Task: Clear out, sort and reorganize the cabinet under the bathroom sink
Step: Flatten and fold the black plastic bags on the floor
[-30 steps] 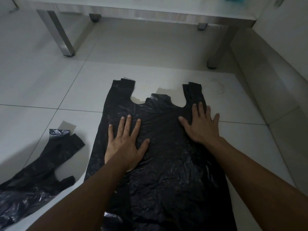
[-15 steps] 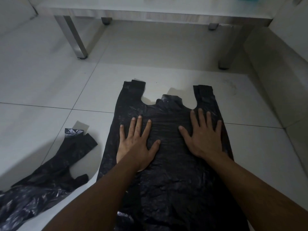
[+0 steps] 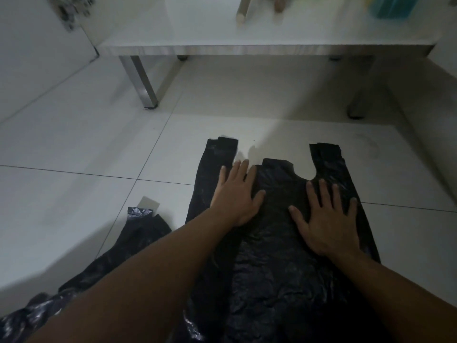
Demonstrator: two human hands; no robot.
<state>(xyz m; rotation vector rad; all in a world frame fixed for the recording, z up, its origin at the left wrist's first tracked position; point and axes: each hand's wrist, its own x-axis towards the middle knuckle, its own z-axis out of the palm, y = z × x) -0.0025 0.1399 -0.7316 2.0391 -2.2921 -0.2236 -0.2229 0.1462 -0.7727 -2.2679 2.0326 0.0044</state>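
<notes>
A black plastic bag [image 3: 284,256] lies spread flat on the tiled floor [image 3: 74,144], its two handles pointing toward the cabinet base [image 3: 247,49]. The left hand [image 3: 236,194] presses flat near the bag's left handle, fingers straight, holding nothing. The right hand [image 3: 326,219] lies flat below the bag's right handle, fingers spread. A second, crumpled black bag [image 3: 118,248] lies left of the flat bag.
</notes>
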